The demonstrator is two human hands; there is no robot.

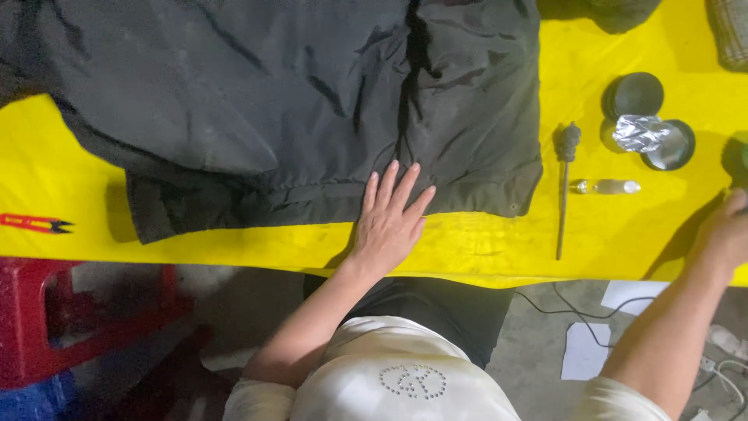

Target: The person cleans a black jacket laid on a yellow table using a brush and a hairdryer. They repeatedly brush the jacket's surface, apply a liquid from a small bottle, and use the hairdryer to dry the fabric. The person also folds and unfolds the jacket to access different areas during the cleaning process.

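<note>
The table cover (483, 249) is bright yellow. Across its far left lies a dark charcoal-grey garment (280, 109), plain and unpatterned. On the right sit a black round tin (635, 95), crinkled silver foil (640, 132), a clear small bottle (608, 186) and a dark grey tool (564, 183). Red snips (35, 224) lie at the left edge. A red stool (70, 312) stands near left. The person's white top (405, 374) bears a studded silver emblem.

Bright, even overhead light on a vivid yellow table cover (234, 245) — soft shadows fall beside the right forearm (670, 327) and small objects. A crumpled foil piece (640, 132) glints. The floor below is dim, and the right edge blurs slightly.
</note>
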